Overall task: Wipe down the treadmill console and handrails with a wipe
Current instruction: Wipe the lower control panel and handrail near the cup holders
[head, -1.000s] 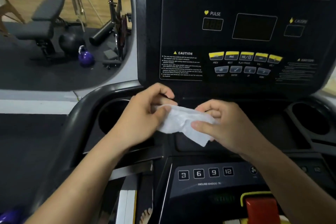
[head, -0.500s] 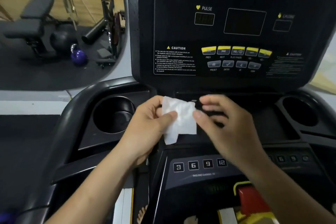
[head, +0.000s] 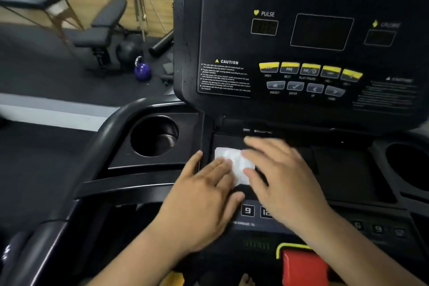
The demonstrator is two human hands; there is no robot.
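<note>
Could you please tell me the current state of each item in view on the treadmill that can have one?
wipe: flat on the console shelf, under fingertips of both hands
left hand: open, straight fingers pressing the wipe
right hand: open, straight fingers on the wipe's right edge, blurred
main display: dark
lower readout: faint green digits lit

Both flat hands, left hand [head: 204,195] and right hand [head: 281,183], press the wipe [head: 234,162] onto the console tray [head: 336,169].
</note>
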